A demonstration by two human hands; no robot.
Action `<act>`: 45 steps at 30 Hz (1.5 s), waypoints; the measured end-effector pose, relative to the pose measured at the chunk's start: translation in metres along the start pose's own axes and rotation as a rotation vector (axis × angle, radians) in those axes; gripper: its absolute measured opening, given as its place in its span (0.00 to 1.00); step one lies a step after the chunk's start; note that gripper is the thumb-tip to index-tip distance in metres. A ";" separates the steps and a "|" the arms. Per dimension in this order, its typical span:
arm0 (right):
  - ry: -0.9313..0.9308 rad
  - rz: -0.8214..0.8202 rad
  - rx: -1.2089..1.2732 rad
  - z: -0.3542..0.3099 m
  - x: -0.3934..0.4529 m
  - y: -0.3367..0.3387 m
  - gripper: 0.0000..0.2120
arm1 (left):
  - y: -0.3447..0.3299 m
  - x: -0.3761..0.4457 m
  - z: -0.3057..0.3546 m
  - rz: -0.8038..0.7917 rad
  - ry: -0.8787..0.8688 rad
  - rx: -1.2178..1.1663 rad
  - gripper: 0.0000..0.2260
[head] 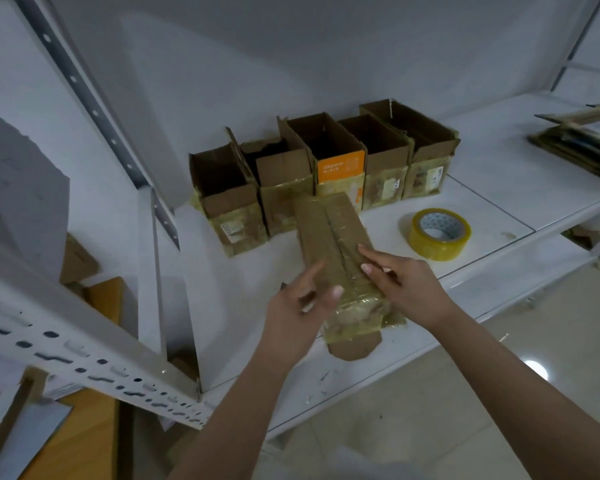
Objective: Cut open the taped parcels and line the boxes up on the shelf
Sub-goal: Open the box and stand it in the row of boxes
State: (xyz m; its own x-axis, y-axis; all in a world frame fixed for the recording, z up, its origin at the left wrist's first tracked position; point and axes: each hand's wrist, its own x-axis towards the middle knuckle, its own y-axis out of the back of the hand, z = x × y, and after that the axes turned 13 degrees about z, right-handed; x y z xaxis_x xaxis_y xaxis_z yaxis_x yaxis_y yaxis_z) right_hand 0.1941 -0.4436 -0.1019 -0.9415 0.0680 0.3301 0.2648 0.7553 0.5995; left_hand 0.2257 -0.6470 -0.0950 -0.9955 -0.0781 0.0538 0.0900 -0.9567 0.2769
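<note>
From the head view, we see a taped parcel (336,244) lying at frame centre on the white shelf (378,348), its far end just before a row of five opened boxes (323,164). Our left hand (298,310) hovers at its near left edge, fingers loosely spread; we cannot tell if it touches. Our right hand (406,285) rests straight fingertips on the parcel's top. A yellow tape roll (439,233) sits to the right.

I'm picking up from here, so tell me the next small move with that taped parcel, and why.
Probably pull its top flaps apart. The parcel lies flat on the shelf with both hands, left hand and right hand, at its taped centre seam, while five opened boxes already stand in a row behind.
</note>
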 end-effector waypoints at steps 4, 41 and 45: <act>-0.047 0.027 0.115 -0.012 -0.011 0.009 0.21 | -0.006 -0.003 0.006 -0.034 -0.120 -0.085 0.17; -0.065 -0.058 0.245 -0.018 -0.011 0.030 0.22 | 0.013 0.013 -0.012 -0.109 -0.315 -0.082 0.15; -0.069 -0.019 0.297 -0.032 -0.002 0.041 0.22 | -0.001 0.019 0.007 0.013 -0.415 -0.088 0.13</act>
State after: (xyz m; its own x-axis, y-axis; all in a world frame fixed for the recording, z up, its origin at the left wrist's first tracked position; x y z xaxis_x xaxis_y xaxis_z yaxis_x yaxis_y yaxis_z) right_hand 0.2140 -0.4338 -0.0544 -0.9603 0.0886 0.2644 0.1840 0.9139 0.3619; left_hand 0.2066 -0.6460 -0.0872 -0.8960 0.0118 0.4440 0.0818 -0.9782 0.1911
